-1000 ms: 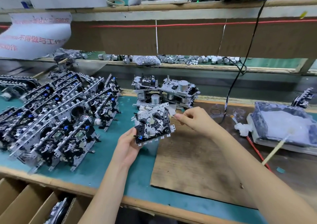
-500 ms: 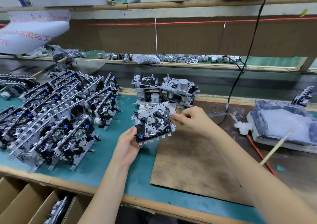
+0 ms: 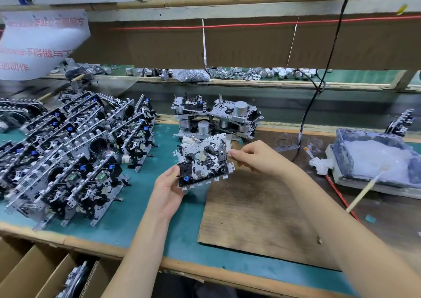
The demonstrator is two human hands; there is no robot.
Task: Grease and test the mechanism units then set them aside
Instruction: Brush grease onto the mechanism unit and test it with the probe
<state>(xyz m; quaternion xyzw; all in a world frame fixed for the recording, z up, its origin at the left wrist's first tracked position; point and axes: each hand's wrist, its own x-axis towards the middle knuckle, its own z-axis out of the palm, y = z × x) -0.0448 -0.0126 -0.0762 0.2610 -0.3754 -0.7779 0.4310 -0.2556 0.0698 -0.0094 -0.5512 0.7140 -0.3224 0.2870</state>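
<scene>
**Head view: one unit in hand, many more on the counter**

The left hand (image 3: 169,190) gripped a unit (image 3: 204,161) by its near-left corner above the counter (image 3: 136,218). The right hand (image 3: 255,157) pinched its right edge, probably testing. The brush (image 3: 364,191) leaned on the grease tray (image 3: 344,151), right. A big stack (image 3: 68,151) stood left and a small pile (image 3: 216,117) far; which was finished was unclear.

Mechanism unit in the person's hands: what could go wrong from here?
The mechanism unit is held in the air only by its edges, left hand at a corner, right hand pinching the side, so it might slip. Setting it aside could knock the tightly packed rows of units at left.
</scene>
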